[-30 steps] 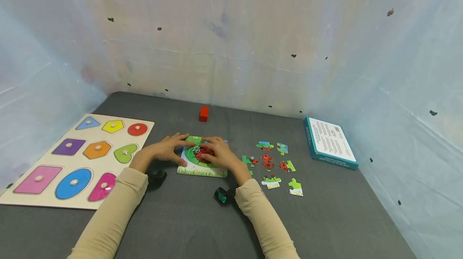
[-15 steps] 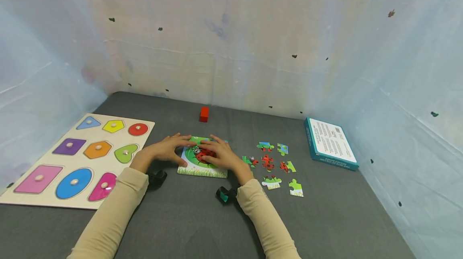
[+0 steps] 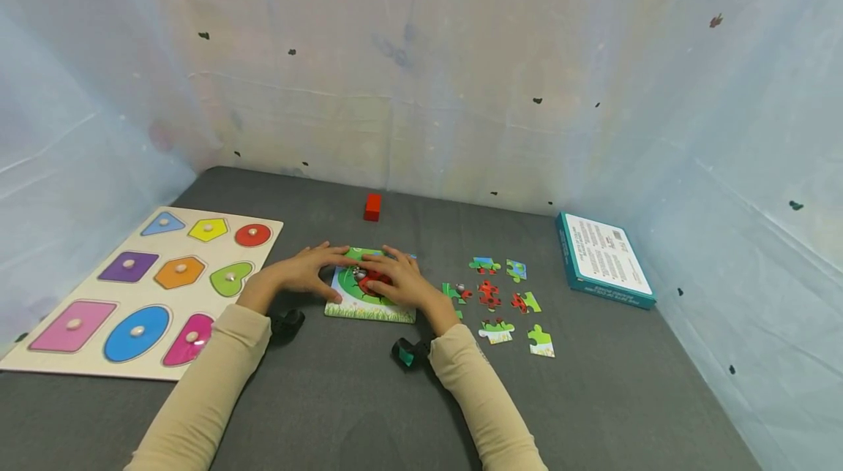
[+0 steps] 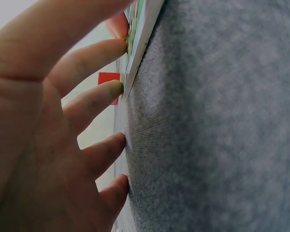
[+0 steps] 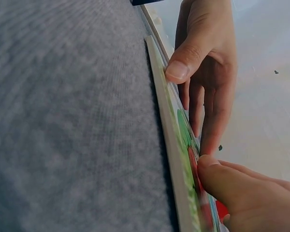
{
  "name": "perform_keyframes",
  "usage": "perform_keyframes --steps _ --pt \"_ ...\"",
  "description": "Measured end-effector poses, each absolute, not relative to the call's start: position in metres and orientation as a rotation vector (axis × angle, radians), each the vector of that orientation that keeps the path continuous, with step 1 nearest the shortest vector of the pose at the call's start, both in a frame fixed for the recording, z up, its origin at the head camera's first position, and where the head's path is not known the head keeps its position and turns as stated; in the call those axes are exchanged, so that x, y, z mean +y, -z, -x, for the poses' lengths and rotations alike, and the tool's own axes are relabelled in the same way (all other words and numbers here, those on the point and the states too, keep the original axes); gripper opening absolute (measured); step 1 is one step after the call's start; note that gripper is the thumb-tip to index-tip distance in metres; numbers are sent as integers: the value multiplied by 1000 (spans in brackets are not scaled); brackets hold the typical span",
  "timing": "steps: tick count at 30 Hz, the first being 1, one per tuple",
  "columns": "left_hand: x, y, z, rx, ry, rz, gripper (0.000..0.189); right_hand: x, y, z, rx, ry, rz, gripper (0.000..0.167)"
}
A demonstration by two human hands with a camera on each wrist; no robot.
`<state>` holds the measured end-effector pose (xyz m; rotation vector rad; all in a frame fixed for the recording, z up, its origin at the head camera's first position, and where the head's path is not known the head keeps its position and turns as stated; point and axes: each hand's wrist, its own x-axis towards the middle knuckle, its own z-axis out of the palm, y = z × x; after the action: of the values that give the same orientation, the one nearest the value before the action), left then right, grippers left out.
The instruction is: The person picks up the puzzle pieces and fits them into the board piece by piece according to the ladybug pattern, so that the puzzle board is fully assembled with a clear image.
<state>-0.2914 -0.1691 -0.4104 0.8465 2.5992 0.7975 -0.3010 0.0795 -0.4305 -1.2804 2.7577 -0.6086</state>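
Observation:
A square ladybug puzzle board [image 3: 369, 311] lies flat on the grey table between the two hands. My left hand [image 3: 299, 271] rests at its left side, thumb and fingers spread; in the left wrist view, two fingertips of this hand [image 4: 43, 140] touch the board's edge [image 4: 144, 38] and two others are down on the cloth. My right hand [image 3: 407, 284] lies over the board's right half, partly hiding the red ladybug. In the right wrist view, the right thumb [image 5: 210, 166] presses on the picture, and the left thumb [image 5: 180, 70] is on its near corner.
Right of the board lie several loose jigsaw pieces [image 3: 489, 295]. A teal box [image 3: 606, 259] stands at the far right. At left is a wooden shape board [image 3: 148, 288] with knobbed pieces. A red block [image 3: 372, 207] sits behind the puzzle board. Hanging sheeting [image 3: 461, 76] encloses the table.
The right hand's fingers have spread and shifted slightly away from the body across the board since the first frame. The left hand and the board have hardly moved.

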Motion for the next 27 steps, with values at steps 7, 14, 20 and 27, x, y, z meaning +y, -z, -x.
perform_keyframes --steps 7,14,20,27 --pt "-169 410 294 2607 -788 -868 76 79 430 301 2768 583 1253 48" --pt "-165 411 295 2619 -776 -868 77 79 429 300 2763 597 1235 47" --pt "-163 410 292 2629 -790 -868 71 78 430 299 2764 591 1219 46" --pt "-162 411 292 2681 -748 -850 66 76 428 298 2775 551 1160 46"
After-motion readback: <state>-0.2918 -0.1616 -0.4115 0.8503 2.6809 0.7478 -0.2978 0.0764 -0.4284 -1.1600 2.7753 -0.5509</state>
